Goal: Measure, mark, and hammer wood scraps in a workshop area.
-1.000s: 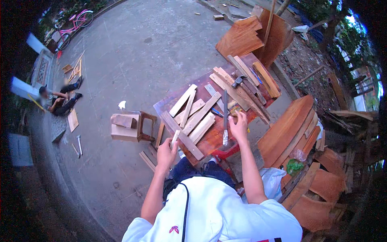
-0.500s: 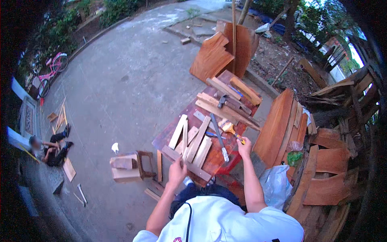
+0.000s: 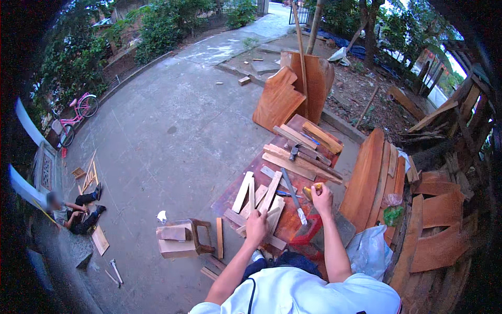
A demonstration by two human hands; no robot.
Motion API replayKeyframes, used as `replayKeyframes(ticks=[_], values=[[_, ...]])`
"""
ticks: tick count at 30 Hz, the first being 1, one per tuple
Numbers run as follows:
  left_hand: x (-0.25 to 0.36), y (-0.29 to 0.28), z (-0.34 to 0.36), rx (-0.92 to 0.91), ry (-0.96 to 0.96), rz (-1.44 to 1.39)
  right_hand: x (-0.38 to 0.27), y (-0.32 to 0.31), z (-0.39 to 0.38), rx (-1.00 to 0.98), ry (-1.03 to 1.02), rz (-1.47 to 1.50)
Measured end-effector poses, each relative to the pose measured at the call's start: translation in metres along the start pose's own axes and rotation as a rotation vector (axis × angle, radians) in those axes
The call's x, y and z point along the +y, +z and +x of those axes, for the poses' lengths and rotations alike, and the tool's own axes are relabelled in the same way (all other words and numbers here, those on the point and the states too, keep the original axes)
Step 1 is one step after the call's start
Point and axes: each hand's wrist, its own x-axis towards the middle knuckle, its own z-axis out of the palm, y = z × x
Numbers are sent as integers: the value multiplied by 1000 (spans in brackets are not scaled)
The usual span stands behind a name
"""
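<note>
My left hand [image 3: 256, 227] is closed at the near end of a thin wooden strip [image 3: 251, 192], above the reddish-brown table [image 3: 228, 197]. Around it lie several pale wooden strips [image 3: 271, 189], some crossing each other. My right hand [image 3: 321, 199], over the table's right side, grips a paintbrush [image 3: 308, 194] with a yellow handle; its bristles are hard to make out from here. Between the hands lies a long dark tool [image 3: 291, 186] with a whitish wrapped end. A blue-handled tool [image 3: 286, 194] rests beside the strips.
A hammer [image 3: 294, 151] lies on longer wood pieces at the table's far side. Large wooden slabs [image 3: 361, 178] stand to the right, with a plastic bag [image 3: 369, 246] nearby. A small stool [image 3: 201, 238] stands left. Another person [image 3: 78, 212] sits far left.
The view has shifted, so the scene sits lower and further right. My right hand has brought the paintbrush round, and it now looks shorter. My left hand has moved further over the strips.
</note>
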Motion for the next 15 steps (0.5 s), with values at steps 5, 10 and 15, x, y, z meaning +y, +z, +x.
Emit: replayKeyframes(ticks=[5,10,15], values=[[-8,9,-6,0,48,52,28,19,-9,-44,48,-22],[-9,-9,-20,108,-28,98,44,19,-13,-75,7,-122],[-16,-31,-37,57,-118,158,55,17,-15,-162,136,17]])
